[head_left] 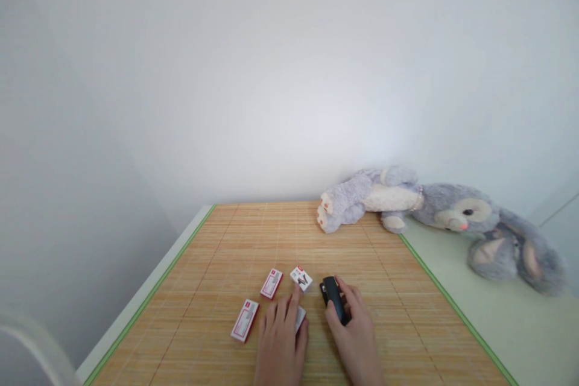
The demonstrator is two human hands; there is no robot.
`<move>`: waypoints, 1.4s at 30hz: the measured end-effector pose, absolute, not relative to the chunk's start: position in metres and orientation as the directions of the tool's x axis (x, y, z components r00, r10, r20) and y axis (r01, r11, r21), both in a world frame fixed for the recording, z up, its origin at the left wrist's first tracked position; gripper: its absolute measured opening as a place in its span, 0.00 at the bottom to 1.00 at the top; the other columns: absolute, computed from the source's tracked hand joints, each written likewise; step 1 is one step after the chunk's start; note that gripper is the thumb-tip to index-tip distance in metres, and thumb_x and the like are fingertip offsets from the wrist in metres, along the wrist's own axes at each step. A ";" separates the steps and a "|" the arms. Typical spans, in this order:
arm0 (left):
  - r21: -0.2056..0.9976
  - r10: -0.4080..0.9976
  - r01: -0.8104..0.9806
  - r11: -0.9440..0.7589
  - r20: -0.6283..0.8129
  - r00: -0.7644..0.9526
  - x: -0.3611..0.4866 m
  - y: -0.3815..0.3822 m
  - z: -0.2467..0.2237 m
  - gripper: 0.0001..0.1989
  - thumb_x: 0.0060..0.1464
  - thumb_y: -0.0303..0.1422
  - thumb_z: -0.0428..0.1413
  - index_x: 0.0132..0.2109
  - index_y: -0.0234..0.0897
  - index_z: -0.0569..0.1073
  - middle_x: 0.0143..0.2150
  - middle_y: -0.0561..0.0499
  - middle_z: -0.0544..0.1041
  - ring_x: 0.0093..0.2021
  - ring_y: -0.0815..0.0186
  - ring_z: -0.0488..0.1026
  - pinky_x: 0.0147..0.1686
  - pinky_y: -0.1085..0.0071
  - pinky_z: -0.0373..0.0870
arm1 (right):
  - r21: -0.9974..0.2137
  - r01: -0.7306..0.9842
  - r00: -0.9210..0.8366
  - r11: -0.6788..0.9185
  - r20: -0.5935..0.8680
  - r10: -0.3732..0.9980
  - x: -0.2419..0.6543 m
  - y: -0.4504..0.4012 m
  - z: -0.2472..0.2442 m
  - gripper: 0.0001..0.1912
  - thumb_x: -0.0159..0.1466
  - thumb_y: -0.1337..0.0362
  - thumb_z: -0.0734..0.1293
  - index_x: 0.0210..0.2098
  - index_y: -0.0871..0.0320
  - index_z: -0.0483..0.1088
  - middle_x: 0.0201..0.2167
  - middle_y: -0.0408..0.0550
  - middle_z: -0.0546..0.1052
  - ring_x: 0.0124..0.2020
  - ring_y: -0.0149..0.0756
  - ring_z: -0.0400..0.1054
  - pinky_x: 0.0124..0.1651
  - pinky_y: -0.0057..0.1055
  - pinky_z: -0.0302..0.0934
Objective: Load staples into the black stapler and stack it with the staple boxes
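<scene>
My right hand (355,335) is wrapped round a black stapler (333,297), thumb on its near side and fingers along the far side. My left hand (280,338) lies palm down on the mat with its fingers stretched out. Its index fingertip reaches the near edge of a small white box with a dark picture (301,278). Another small white box (300,318) shows between that index finger and the thumb, partly hidden by the hand. To the left lie two red-and-white boxes, the farther one (271,283) and the nearer one (245,320).
A bamboo mat (217,265) with green edging covers much of the pale table (520,325). A grey plush rabbit (393,198) lies on its side along the back right, against the white wall (271,72). A pale curved object (36,341) enters at the lower left.
</scene>
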State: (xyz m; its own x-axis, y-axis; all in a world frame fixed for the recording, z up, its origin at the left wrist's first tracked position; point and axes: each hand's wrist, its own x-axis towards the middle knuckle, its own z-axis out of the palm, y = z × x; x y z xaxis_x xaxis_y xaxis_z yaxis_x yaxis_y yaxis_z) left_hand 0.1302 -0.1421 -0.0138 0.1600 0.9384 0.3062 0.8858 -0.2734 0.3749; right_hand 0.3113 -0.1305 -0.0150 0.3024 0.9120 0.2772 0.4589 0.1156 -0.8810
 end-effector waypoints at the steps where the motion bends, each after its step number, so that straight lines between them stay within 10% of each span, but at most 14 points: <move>1: 0.376 0.935 0.886 -0.271 0.321 0.150 0.130 -0.140 -0.015 0.25 0.68 0.38 0.50 0.69 0.44 0.67 0.63 0.45 0.75 0.61 0.53 0.71 0.58 0.55 0.69 | -0.859 0.497 0.273 0.122 0.289 0.917 0.317 -0.131 -0.012 0.24 0.66 0.59 0.64 0.60 0.55 0.71 0.56 0.53 0.76 0.57 0.46 0.72 0.61 0.42 0.66; 18: 0.256 0.862 0.891 -0.375 0.450 0.234 0.121 -0.170 -0.085 0.38 0.53 0.49 0.62 0.69 0.46 0.66 0.68 0.46 0.72 0.67 0.48 0.69 0.68 0.49 0.61 | -0.678 0.704 0.086 0.210 0.375 0.923 0.262 -0.122 0.024 0.05 0.61 0.62 0.72 0.37 0.51 0.74 0.39 0.44 0.78 0.45 0.45 0.70 0.54 0.43 0.58; 25: 0.254 0.873 0.918 -0.305 0.459 0.163 0.125 -0.169 -0.079 0.42 0.51 0.42 0.60 0.72 0.45 0.61 0.71 0.47 0.68 0.69 0.48 0.67 0.69 0.47 0.59 | -0.972 -0.030 0.390 0.232 0.202 0.898 0.282 -0.103 0.006 0.13 0.64 0.52 0.71 0.41 0.54 0.75 0.40 0.45 0.79 0.44 0.39 0.71 0.49 0.34 0.64; 32: 0.280 0.887 0.911 -0.303 0.432 0.163 0.129 -0.171 -0.071 0.48 0.46 0.41 0.63 0.73 0.43 0.59 0.72 0.46 0.66 0.69 0.45 0.65 0.69 0.42 0.57 | -0.638 -0.722 0.513 0.270 -0.231 0.827 0.325 -0.101 -0.007 0.15 0.61 0.51 0.70 0.41 0.53 0.76 0.40 0.42 0.81 0.47 0.39 0.76 0.57 0.41 0.69; 38: 0.381 0.890 0.859 -0.343 0.425 0.167 0.102 -0.173 -0.071 0.37 0.44 0.36 0.66 0.64 0.43 0.72 0.66 0.42 0.72 0.65 0.46 0.70 0.62 0.52 0.69 | -0.826 -0.505 0.661 0.252 -0.182 0.728 0.354 -0.132 -0.009 0.23 0.60 0.50 0.73 0.52 0.51 0.73 0.51 0.45 0.79 0.55 0.38 0.73 0.60 0.36 0.67; 42: 0.435 0.901 0.816 -0.380 0.373 0.221 0.078 -0.168 -0.060 0.21 0.47 0.35 0.68 0.50 0.48 0.79 0.53 0.47 0.79 0.54 0.52 0.75 0.55 0.57 0.74 | -0.967 -0.225 0.709 0.117 -0.081 0.700 0.361 -0.170 -0.018 0.30 0.57 0.45 0.75 0.53 0.52 0.71 0.39 0.41 0.79 0.36 0.32 0.74 0.39 0.27 0.69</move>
